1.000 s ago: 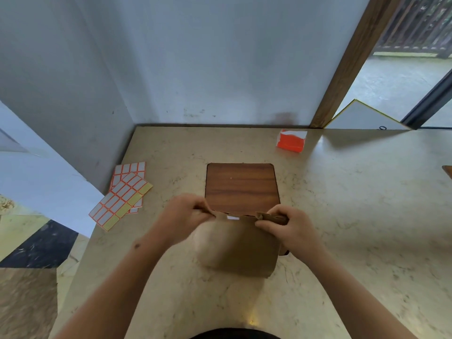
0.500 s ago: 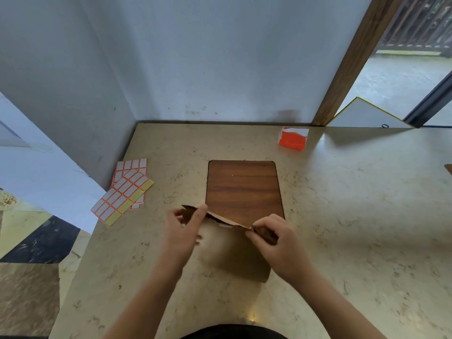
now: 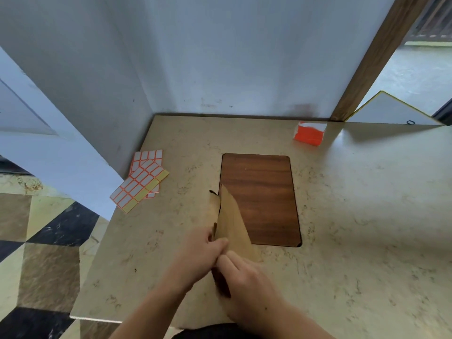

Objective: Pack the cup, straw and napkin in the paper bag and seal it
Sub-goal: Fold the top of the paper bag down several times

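Note:
A brown paper bag (image 3: 231,221) stands turned edge-on near the front middle of the table, its top pointing away from me over the wooden board (image 3: 259,192). My left hand (image 3: 198,255) grips its left side with the thumb across the paper. On the bag's near right part, my right hand (image 3: 244,282) is closed around it. Both hands touch each other at the bag. Cup, straw and napkin are not visible; whatever the bag holds is hidden.
Sheets of orange-edged white sticker labels (image 3: 140,182) lie at the table's left edge. A small orange and white box (image 3: 309,133) sits at the back right. Walls close the back and left. The marble table (image 3: 367,216) extends to the right.
The bag has been turned from lying broadside to edge-on, its top swung away from me. Both hands came together at its near end. The camera has tilted slightly.

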